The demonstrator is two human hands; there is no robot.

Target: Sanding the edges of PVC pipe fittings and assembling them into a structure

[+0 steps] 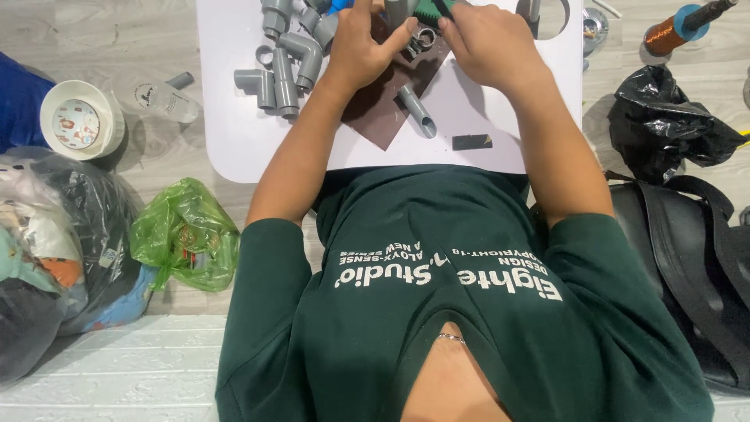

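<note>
Both hands were working small grey pipe parts at the far edge of the white tabletop (234, 148).

Left hand (361, 48) was closed round a short grey pipe stub (400, 11), thumb pressing twd a small ring fitting (426, 37); right hand (488, 43) was curled, fingers pinched on smth dark by a green piece (426, 9), exact grip unclear. Both sat over a dark brown sheet (383, 109) w/ a loose grey pipe piece (418, 112) lying on it. A pile of grey elbow fittings (289, 55) lay just left. Looked like a fitting/joining step; next move prob. needs the parts lined up square and steady pressure.
</note>
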